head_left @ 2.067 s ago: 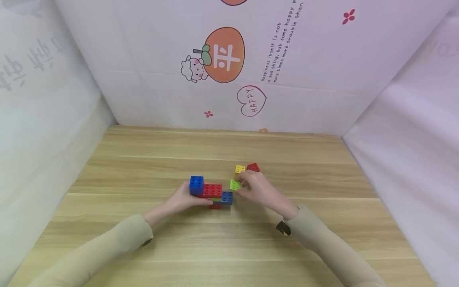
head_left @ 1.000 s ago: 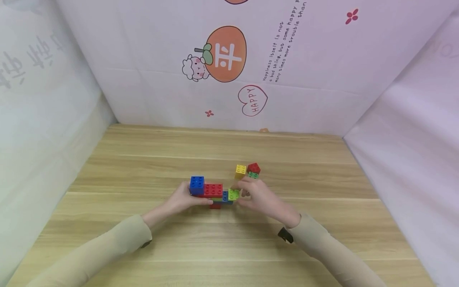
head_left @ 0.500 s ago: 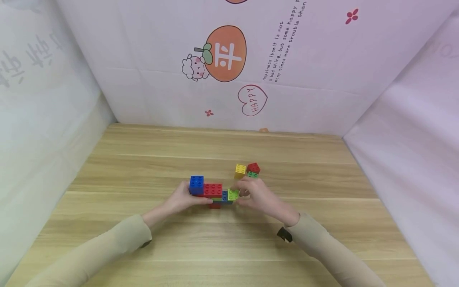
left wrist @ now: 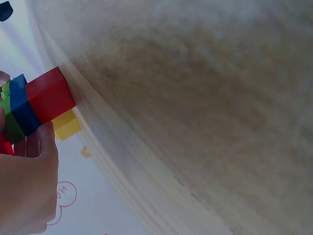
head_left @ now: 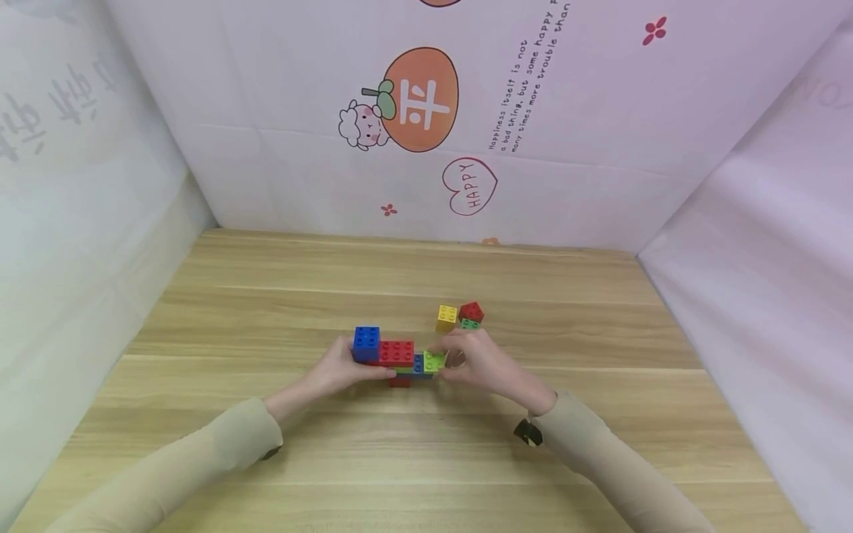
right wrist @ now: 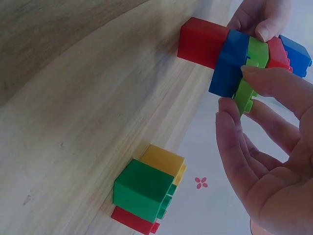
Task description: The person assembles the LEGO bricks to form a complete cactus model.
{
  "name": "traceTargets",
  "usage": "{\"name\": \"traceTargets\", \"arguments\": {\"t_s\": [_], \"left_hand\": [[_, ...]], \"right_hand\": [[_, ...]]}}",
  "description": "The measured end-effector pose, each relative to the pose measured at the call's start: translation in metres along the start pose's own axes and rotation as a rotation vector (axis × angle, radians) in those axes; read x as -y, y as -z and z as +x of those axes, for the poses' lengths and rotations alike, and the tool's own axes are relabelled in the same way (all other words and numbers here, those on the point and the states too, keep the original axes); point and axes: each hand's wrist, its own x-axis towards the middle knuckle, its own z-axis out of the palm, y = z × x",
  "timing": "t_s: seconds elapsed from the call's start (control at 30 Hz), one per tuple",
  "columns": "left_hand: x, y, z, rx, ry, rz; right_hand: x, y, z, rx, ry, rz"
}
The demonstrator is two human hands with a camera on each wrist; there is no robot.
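My left hand (head_left: 336,368) grips a toy brick build near the middle of the table. Its top shows a blue brick (head_left: 366,343) at the left and a red brick (head_left: 397,352) beside it. Below these come a green layer (right wrist: 257,51), a longer blue brick (right wrist: 230,63) and, lowest, another red brick (right wrist: 201,41). The thumb and fingers of my right hand (head_left: 489,364) pinch a thin lime-green brick (head_left: 432,362) over the right end of the long blue brick. In the right wrist view the lime brick lies against that blue brick's studded side. The fingers partly cover it.
Just beyond my right hand stand a yellow brick (head_left: 446,317), a red angular brick (head_left: 472,312) and a green brick (head_left: 470,324), close together. Behind the wooden table (head_left: 320,274) hangs a printed white cloth (head_left: 300,185), with more white cloth on both sides.
My right hand has brought the lime-green brick toward me onto the build's right end, uncovering the green brick behind. Over the last half second both hands stay nearly still.
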Motion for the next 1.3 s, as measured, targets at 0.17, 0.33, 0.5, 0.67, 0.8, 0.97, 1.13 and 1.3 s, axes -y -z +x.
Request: {"name": "traceTargets", "arguments": {"t_s": [0.17, 0.33, 0.5, 0.67, 0.8, 0.97, 1.13, 1.3], "left_hand": [[-0.002, -0.002, 0.0, 0.0, 0.009, -0.004], [-0.002, -0.002, -0.001, -0.003, 0.006, -0.005], [-0.001, -0.001, -0.002, -0.004, -0.015, -0.011], [0.0, -0.001, -0.001, -0.005, -0.029, -0.013], [-0.001, -0.001, -0.001, -0.008, -0.023, -0.006], [-0.002, -0.003, -0.002, -0.008, -0.013, -0.004], [-0.003, -0.004, -0.003, -0.015, -0.009, -0.003], [-0.002, -0.004, -0.003, -0.024, -0.018, 0.002]], "right_hand": [[0.0, 0.0, -0.001, 0.003, -0.01, 0.005], [0.0, 0.0, -0.002, 0.001, -0.011, 0.012], [-0.001, -0.003, -0.004, -0.01, -0.029, 0.019], [-0.001, -0.006, -0.007, -0.024, -0.04, 0.004], [0.0, -0.006, -0.01, -0.034, -0.055, 0.008], [-0.001, -0.007, -0.013, -0.064, -0.041, 0.017], [-0.007, -0.006, -0.017, -0.097, -0.027, 0.01], [-0.013, -0.004, -0.02, -0.126, -0.05, 0.034]]}}
